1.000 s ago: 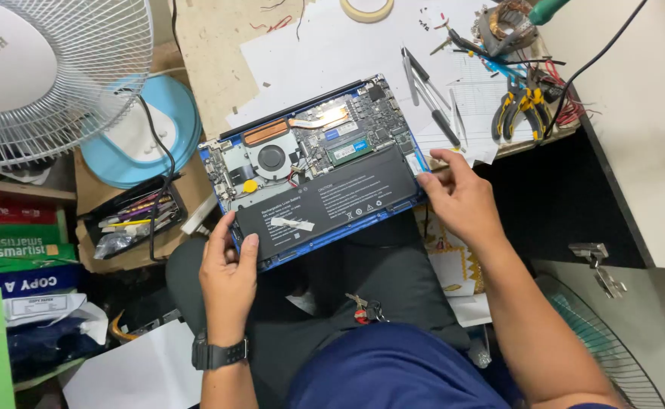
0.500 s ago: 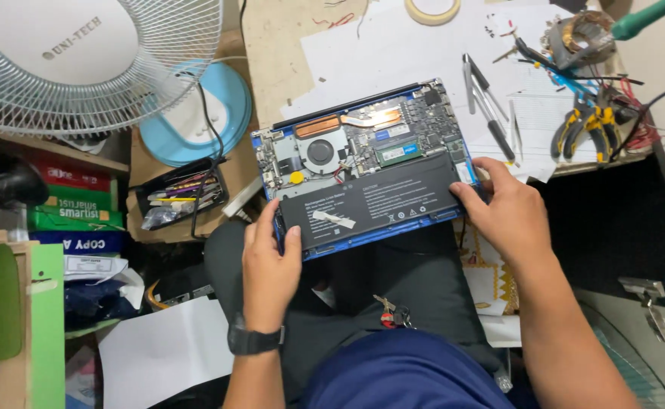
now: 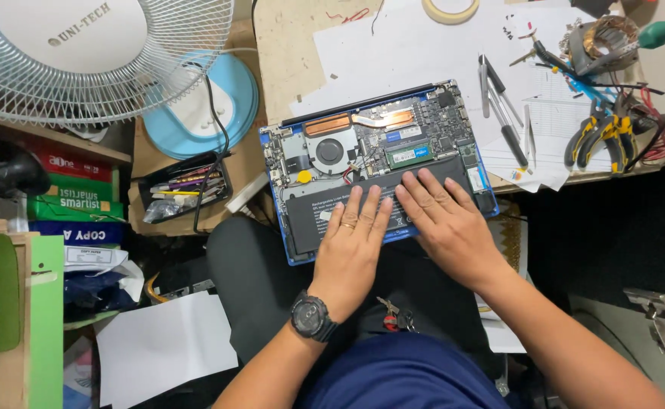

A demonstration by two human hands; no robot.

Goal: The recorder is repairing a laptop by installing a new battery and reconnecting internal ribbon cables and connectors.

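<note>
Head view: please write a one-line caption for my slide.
Left hand and right hand rest flat on the black battery of an opened laptop, beside pliers.

My opened laptop, blue-framed with its bottom cover off, lies tilted across my lap and the desk edge, its copper heat pipe, round fan and green memory stick exposed. Its flat black battery fills the near half under my palms.
</note>
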